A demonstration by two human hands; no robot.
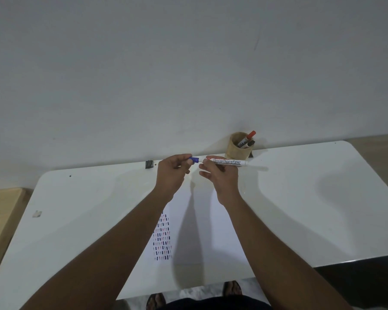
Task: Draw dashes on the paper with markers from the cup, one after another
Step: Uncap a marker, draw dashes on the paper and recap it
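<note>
Pinching the light, stiff marker point(230, 162) barrel in my right hand point(220, 175), my left hand point(173, 170) grips its blue cap point(194, 159) toward nine o'clock.

Plain indoor room, bare pale wall point(188, 63) — white table point(311, 198) pushed against it, wood-toned floor point(0, 215)

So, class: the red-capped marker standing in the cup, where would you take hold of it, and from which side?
Grip the red-capped marker by its capped upper end, coming from above and slightly from the right. Only that end clears the rim of the cup, and it leans up and to the right; the black-capped marker lies close beside it, so pinch high.
</note>
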